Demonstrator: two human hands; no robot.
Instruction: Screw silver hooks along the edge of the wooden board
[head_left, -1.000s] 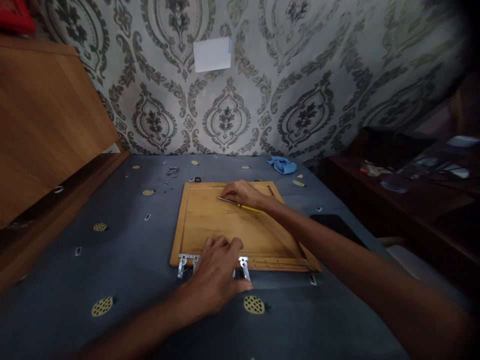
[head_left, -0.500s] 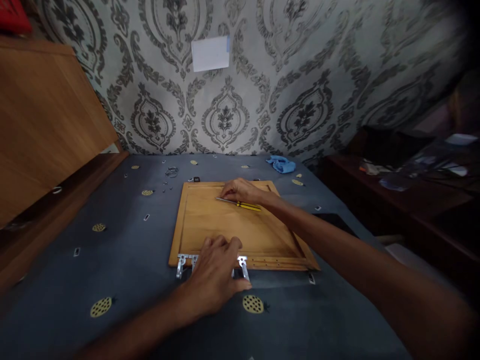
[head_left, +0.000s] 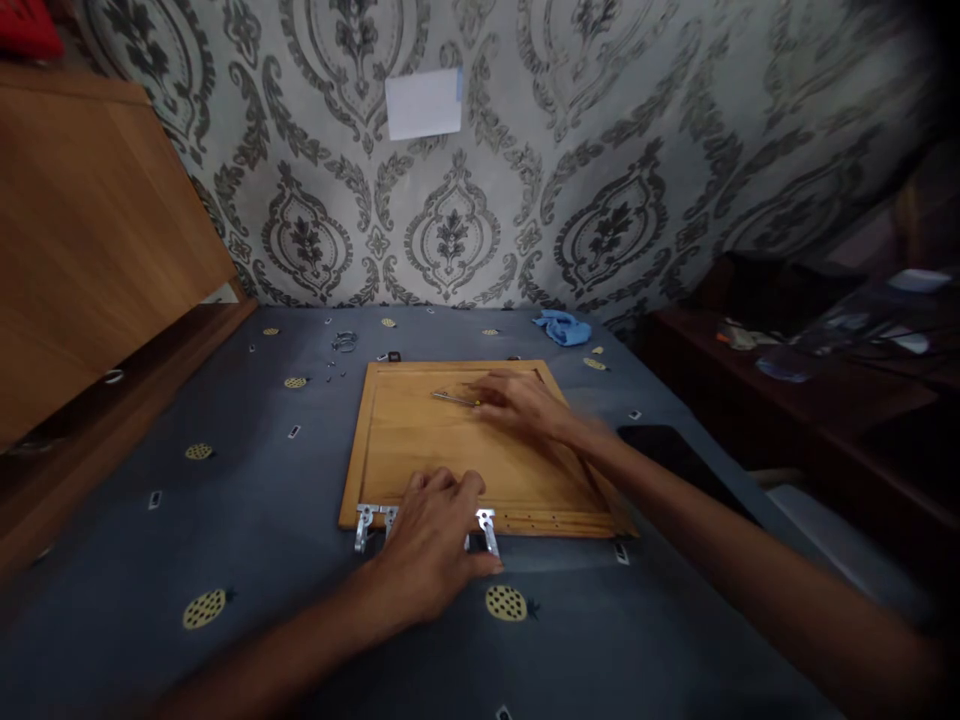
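Observation:
A wooden cabinet door panel lies flat on the cloth, with silver metal hinges along its near edge. My left hand lies over the hinges, its bent fingers on the panel and its thumb down by the right hinge arm; it hides the metal in the middle. On the panel rests a screwdriver, shaft pointing left. My right hand, slightly blurred, closes its thumb and fingers about the handle, which is mostly covered.
Small screws and a cluster of metal rings lie to the left beyond the panel. A blue cloth sits at the back right. A dark flat object lies under my right forearm. A wooden cabinet stands at left.
My right hand has moved right and toward me, from beside the screwdriver shaft to the yellow handle. The screwdriver and my left hand stay in place.

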